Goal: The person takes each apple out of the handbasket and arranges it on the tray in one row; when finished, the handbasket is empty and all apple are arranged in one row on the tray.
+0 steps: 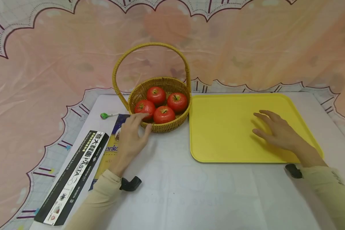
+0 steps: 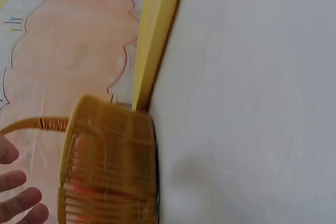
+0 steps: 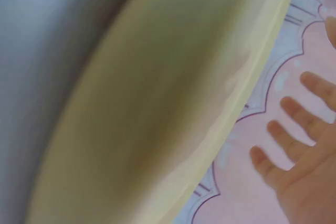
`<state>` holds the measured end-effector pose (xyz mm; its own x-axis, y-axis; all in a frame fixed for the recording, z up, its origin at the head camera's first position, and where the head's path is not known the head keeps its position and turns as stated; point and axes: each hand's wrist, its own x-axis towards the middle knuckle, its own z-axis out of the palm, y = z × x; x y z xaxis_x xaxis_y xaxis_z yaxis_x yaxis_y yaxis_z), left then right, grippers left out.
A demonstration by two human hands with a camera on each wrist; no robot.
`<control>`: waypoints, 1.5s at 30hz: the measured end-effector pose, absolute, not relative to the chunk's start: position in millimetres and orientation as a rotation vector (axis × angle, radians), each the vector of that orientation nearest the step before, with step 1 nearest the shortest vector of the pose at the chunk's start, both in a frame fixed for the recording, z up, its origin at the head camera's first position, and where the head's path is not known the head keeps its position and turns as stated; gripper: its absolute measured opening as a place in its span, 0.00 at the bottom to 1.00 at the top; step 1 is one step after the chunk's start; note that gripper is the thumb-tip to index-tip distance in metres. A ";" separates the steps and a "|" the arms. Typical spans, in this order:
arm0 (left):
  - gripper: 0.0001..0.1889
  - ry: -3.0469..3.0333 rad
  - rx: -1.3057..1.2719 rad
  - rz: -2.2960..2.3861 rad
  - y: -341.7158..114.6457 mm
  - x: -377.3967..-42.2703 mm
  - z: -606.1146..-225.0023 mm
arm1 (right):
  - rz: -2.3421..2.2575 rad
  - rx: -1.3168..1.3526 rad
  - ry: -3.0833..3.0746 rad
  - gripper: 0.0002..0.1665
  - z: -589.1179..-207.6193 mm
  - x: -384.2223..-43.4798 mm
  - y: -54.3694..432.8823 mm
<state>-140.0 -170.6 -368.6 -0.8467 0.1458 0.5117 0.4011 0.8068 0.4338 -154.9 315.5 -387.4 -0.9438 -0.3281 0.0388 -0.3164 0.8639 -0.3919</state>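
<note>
In the head view a wicker basket [image 1: 166,129] with a tall arched handle stands at the back of the table, with several red tomatoes [image 1: 164,115] in it. My left hand [image 1: 130,139] hovers at the basket's front left rim, its fingers spread and nothing in them. The left wrist view shows those fingers [image 2: 21,200] beside the basket wall [image 2: 113,156]. Over the right part of a yellow tray [image 1: 218,127] hangs my right hand [image 1: 280,132], fingers loosely extended and holding nothing. Its spread fingers [image 3: 296,114] also appear in the right wrist view.
Left of the basket lies a green-wrapped lollipop [image 1: 104,116]. A long black and white pasta box [image 1: 74,179] lies along the table's left side. Next to it, a blue and yellow packet [image 1: 106,159] is partly covered by my left arm. A patterned cloth [image 1: 235,48] hangs behind.
</note>
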 end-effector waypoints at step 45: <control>0.10 -2.706 -0.767 -1.009 -70.4 -122.6 -449.7 | -0.840 -1.224 2.860 0.18 -354.0 -212.1 166.0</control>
